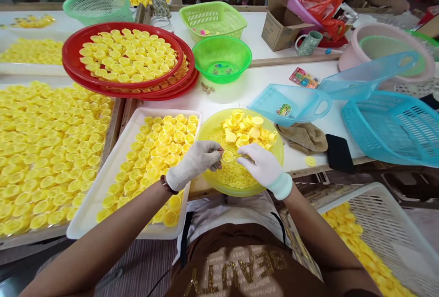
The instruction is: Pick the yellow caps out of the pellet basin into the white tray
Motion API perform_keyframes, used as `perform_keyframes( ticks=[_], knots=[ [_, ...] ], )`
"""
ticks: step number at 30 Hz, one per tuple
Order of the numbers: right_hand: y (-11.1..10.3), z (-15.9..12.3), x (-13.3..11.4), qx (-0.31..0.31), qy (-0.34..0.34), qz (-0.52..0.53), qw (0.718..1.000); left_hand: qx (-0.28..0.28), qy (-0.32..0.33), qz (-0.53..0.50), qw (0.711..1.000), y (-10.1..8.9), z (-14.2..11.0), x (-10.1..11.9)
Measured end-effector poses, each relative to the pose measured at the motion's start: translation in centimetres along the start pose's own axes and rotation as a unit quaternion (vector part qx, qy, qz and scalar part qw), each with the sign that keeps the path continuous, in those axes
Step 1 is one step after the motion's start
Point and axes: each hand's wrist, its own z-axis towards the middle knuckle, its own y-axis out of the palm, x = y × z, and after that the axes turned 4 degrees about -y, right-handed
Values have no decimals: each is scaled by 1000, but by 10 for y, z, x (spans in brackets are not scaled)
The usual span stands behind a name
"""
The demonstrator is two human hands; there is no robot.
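Observation:
My left hand (202,159), in a white knit glove with bare fingertips, pinches a small round yellow plastic cap (227,156) by its edge. Beside it, my gloved right hand (258,162) hovers with its fingers bent toward the cap; whether it holds anything I cannot make out. Both hands are over a yellow bowl (278,162). Many small yellow pellets (236,176) fill the bowl, and a heap of yellow caps (248,128) rests at its far side. To the left, a white tray (92,214) carries rows of similar caps.
Stacked red trays (68,66) with yellow caps stand at the back left. Behind the bowl are a green basin (222,52) and a blue scoop (291,100). A blue basket (387,128), a brown cloth (303,138) and a black flat object (339,153) lie to the right.

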Motion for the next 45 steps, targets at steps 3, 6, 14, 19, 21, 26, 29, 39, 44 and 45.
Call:
perform_keyframes(
  ticks=[3,6,14,19,21,26,29,39,44,45],
  knots=[
    [3,1,-5,-5,8,15,1000,-13,-24,-34,999,5,-1,1],
    [2,3,-9,-9,30,17,999,36,22,-17,999,11,0,-2],
    [3,5,-8,-32,110,84,990,65,106,38,992,19,-1,-10],
    [2,-6,6,54,80,52,994,52,21,-41,998,12,-3,-5],
    [3,-9,6,60,64,35,996,42,1,-67,997,12,-3,-4],
    [5,-6,-6,43,17,44,998,-3,-6,-85,996,17,-1,-7],
    [5,-4,-8,46,-7,28,999,22,68,7,997,15,-6,-6],
    [6,-2,-5,2,4,24,1000,118,310,329,884,7,-28,-4],
    [16,-11,0,-177,28,-110,978,149,232,358,892,4,-27,-18],
    [17,-13,0,-205,21,-129,970,148,218,357,896,4,-27,-19]
  ],
)
